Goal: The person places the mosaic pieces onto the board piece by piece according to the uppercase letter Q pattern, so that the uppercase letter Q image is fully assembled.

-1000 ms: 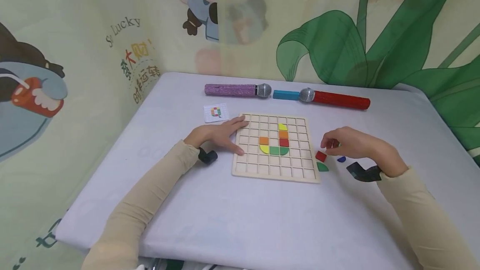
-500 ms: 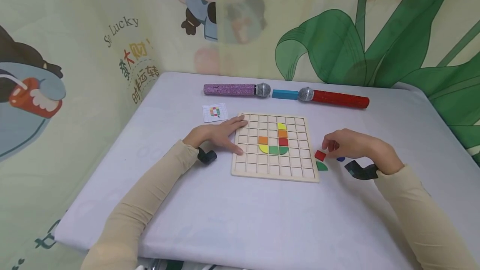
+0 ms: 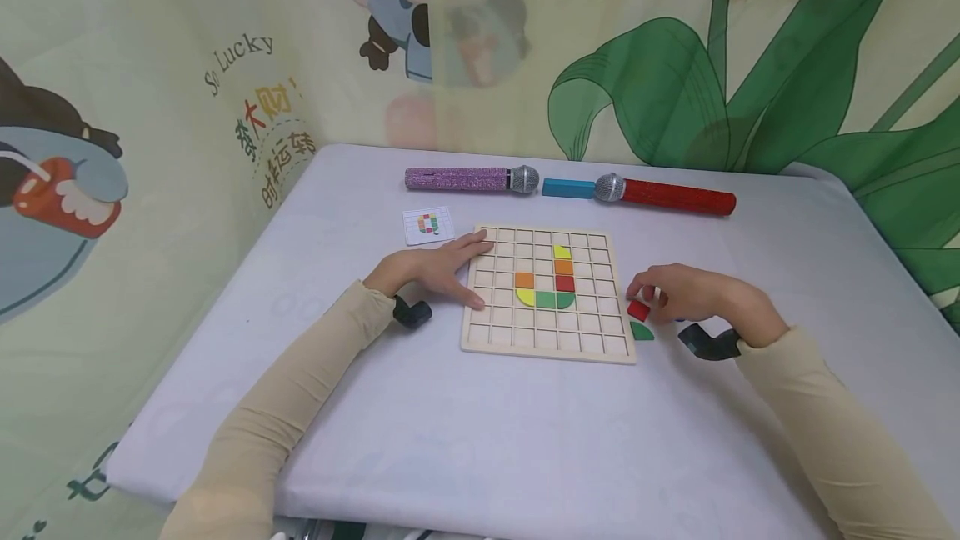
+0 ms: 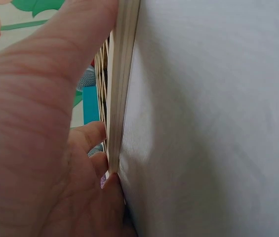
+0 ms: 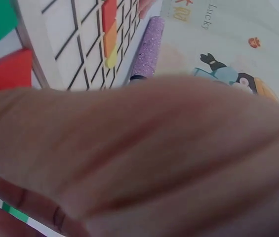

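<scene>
My left hand (image 3: 435, 267) lies at the left edge of a wooden grid board (image 3: 495, 340), fingers and thumb spread, tips over its rim. Its thumb and fingertips meet the board's side in the left wrist view. Yellow, orange, red and green tiles (image 3: 545, 299) form a partial ring on the grid. Beside the board's right edge, my right hand (image 3: 693, 294) has index finger and thumb curled at opposite sides of a red square tile (image 3: 638, 311), pinching it at table level. A green quarter-round tile (image 3: 641, 331) lies just in front of it.
A small pattern card (image 3: 428, 226) lies behind the left hand. Along the back stand out a purple microphone (image 3: 457, 179), a blue block (image 3: 567, 188) and a red microphone (image 3: 678, 197). Another green piece (image 5: 15, 212) shows under the right hand.
My right hand has moved left and slightly toward me, from beside the red tile to having finger and thumb around it. The left hand stays on the board.
</scene>
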Demonstrator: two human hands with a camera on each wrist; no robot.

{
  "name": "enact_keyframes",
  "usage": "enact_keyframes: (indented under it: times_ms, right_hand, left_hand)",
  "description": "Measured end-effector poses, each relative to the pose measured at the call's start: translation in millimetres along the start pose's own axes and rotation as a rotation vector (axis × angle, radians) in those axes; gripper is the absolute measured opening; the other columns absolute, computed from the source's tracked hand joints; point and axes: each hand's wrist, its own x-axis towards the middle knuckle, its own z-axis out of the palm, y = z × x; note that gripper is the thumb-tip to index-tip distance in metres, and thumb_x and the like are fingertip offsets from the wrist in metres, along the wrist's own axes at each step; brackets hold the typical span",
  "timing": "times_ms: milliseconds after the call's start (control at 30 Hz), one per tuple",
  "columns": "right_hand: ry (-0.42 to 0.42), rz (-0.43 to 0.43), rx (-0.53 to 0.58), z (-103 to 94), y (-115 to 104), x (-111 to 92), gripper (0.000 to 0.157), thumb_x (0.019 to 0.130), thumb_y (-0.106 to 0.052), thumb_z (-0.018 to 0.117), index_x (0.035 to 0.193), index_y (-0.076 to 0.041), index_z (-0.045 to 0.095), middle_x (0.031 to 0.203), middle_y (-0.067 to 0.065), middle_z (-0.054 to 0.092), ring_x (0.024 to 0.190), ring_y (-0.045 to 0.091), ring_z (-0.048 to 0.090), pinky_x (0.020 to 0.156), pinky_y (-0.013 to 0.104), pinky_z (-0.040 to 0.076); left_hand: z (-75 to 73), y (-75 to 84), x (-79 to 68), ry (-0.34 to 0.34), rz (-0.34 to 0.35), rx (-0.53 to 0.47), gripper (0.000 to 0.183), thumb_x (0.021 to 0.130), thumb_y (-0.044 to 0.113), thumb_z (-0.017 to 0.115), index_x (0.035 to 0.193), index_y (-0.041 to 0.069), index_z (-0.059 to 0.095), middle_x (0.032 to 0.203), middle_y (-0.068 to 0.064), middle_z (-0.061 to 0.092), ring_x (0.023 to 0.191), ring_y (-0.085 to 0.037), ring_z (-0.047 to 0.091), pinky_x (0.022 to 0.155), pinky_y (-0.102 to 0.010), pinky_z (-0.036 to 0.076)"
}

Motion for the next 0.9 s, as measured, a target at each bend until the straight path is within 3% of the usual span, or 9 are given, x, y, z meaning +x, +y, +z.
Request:
enact_keyframes:
  times_ms: [433,900]
  right_hand:
    - [-0.002,-0.033,-0.014,4.4,-1.0,9.5,0.031,0.083,-0.010,0.075,0.111,-0.012,0.061,0.098,0.007,0.061,0.093,0.022,0.055,0.079,0.036,0.056]
    - [0.110,0.013,0.000,-1.8,3.5,3.6,0.037,0.085,-0.026,0.075,0.109,-0.001,0.060,0.094,0.006,0.064,0.084,0.019,0.057,0.069,0.030,0.056]
  left_hand:
    - [0.1,-2.2,-0.5,0.001,-0.002,0.001,0.105,0.084,0.049,0.072,0.159,0.018,0.006,0.165,-0.005,-0.012,0.152,-0.028,-0.008,0.123,-0.049,0.005]
    - [-0.6,-2.1,-0.3,-0.005,0.015,-0.007,0.105,0.084,0.048,0.072,0.159,0.016,0.005,0.165,-0.006,-0.012,0.151,-0.028,-0.009,0.123,-0.049,0.004]
